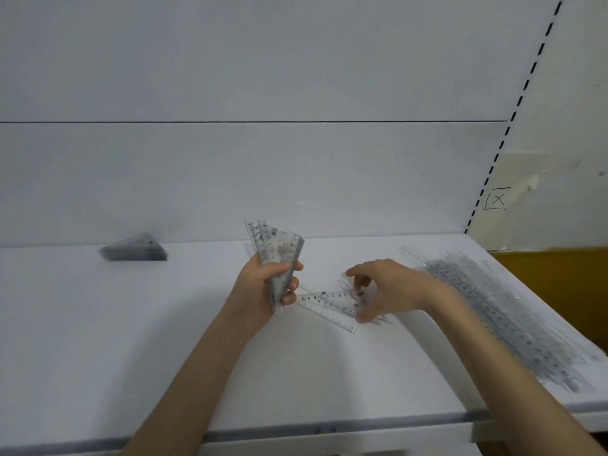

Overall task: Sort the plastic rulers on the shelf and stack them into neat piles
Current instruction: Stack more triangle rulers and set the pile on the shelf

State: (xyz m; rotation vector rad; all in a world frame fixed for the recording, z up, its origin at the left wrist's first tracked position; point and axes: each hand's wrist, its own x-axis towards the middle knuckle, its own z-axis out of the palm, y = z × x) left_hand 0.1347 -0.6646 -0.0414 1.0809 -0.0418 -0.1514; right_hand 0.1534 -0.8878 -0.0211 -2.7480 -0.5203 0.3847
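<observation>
Left hand point(263, 291) fingers clamped on fanned set squares point(276, 245), clear plastic, upright over the smooth white shelf point(164, 324). Right hand point(385, 287) fingers pinch flat set squares point(329, 306) lying mid-shelf. Dark triangular stack point(135, 250) back left, long straight rulers point(493, 311) piled right.

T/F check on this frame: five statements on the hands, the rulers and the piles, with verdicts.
1. The left hand grips a bunch of held rulers above the shelf. True.
2. The right hand hangs in the air, touching nothing. False: its fingers and thumb pinch the loose rulers lying on the shelf.
3. A dark triangular pile sits at the far left of the shelf. True.
4. The long rulers lie left of both arms. False: they lie along the shelf's right side.
5. The pile touches the left hand. False: they are well apart.
</observation>
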